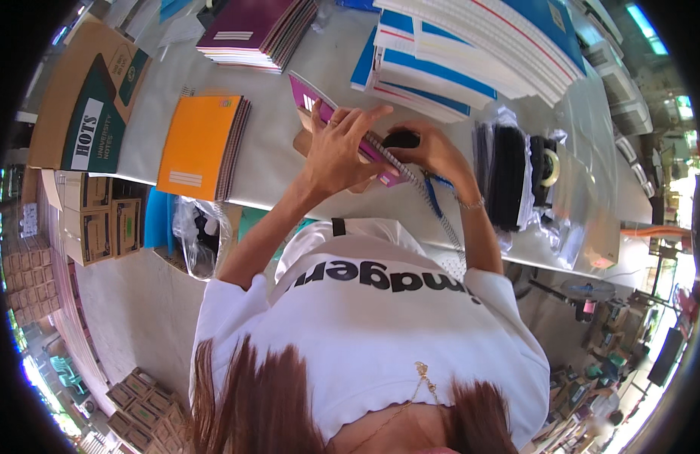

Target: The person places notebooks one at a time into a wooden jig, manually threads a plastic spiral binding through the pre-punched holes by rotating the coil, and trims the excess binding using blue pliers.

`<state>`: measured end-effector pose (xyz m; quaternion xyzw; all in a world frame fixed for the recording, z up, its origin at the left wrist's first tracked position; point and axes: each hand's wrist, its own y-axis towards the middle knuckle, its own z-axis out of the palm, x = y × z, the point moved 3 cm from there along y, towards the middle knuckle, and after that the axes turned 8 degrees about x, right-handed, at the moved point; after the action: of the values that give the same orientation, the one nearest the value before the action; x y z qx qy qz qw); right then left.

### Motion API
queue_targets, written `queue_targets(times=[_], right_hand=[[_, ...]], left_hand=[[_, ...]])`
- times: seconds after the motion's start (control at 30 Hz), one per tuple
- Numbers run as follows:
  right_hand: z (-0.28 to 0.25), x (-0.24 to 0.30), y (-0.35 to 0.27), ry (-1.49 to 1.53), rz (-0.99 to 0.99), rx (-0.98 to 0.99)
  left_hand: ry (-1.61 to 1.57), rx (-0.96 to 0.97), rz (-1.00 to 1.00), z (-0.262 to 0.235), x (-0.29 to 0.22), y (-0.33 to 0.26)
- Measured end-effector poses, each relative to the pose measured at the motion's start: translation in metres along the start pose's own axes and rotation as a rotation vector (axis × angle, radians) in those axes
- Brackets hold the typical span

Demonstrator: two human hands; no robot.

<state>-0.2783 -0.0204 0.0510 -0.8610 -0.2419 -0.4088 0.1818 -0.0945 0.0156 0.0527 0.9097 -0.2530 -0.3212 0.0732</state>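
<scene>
Over the near middle of the table, my left hand [339, 147] grips a purple notebook [311, 92] tilted on edge, fingers on one side and thumb low down. A spiral binding coil [395, 160] runs along its edge, and a long loose length trails down to the right. My right hand [441, 155] is bent round a black rounded thing [401, 139] against the coil; its exact kind is not clear. Beside that wrist hangs a blue-handled tool [433, 198], partly hidden. Under the notebook shows a brown block [301, 141].
An orange notebook stack [200, 144] lies at left, a purple stack [248, 32] behind. Blue-and-white notebooks [433, 72] pile up at far right. Black wrapped bundles [509, 175] and a tape roll [551, 167] sit right. A carton [93, 98] stands at the left edge.
</scene>
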Motion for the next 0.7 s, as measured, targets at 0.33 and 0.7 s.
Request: queue_targets(times=[0.33,0.7], right_hand=[[-0.004,-0.021,0.009,-0.162,-0.001,-0.012],[-0.003,-0.06,0.032,-0.101,0.283,0.243]], left_hand=[[0.024,-0.047,-0.003,-0.004,0.004,0.003],[0.178,-0.128,0.009,-0.012,0.042,0.004]])
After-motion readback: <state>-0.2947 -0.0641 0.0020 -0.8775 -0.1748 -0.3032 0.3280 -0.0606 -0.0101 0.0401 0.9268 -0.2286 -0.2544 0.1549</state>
